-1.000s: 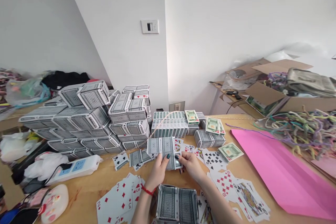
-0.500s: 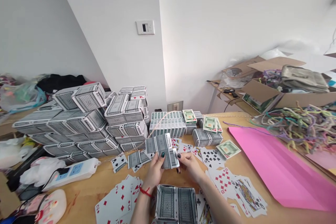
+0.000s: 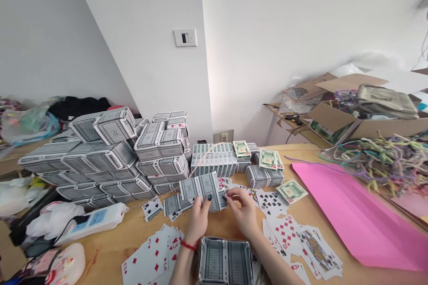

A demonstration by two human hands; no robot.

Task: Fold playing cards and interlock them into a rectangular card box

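My left hand (image 3: 199, 219) grips a few joined playing cards (image 3: 207, 185) with patterned grey backs, thumb lying on top. At their right edge, my right hand (image 3: 243, 210) pinches a small card piece with thumb and index finger. Below both hands, near my body, stands an open box made of cards (image 3: 225, 258), its two inner halves showing the same grey backs. Face-up cards (image 3: 150, 254) lie left of the box, and more red and black cards (image 3: 288, 236) are spread to its right.
Stacked card-built blocks (image 3: 110, 156) fill the left back. A row of card packs (image 3: 214, 160) stands behind the hands. A power strip (image 3: 96, 220) lies at left; pink paper (image 3: 354, 213) and a yarn heap (image 3: 384, 160) are at right.
The held cards have shifted slightly left and turned flatter. My right hand has risen a little, its fingers now bent at the cards' right edge.
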